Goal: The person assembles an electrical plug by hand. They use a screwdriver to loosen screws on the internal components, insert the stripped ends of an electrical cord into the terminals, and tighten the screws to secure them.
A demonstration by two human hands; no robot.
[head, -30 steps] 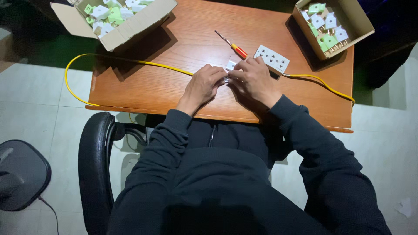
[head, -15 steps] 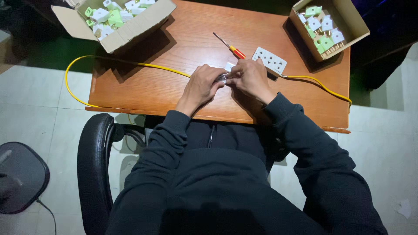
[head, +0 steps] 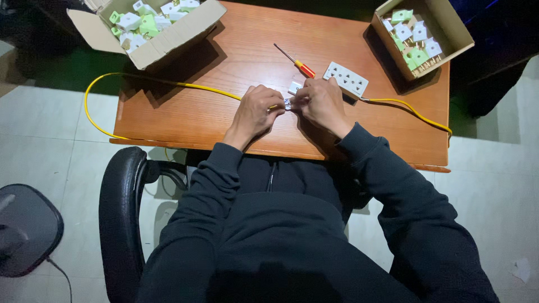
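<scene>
Nothing's shifted: left hand [head: 255, 112] and right hand [head: 323, 104] still pinch the small white plug piece [head: 288, 104], steadying the thin yellow cable [head: 185, 85].

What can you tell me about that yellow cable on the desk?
The yellow cable is thin, round and looks plastic-sheathed. It lies slack across the wooden desk. From the left hand it runs left under the shadow of the cardboard box, then loops off the desk edge and curves back beneath it. Another stretch leaves the white socket strip and trails right to the desk's far edge. Both hands, the right hand included, pinch it at a small white part where they meet.
</scene>
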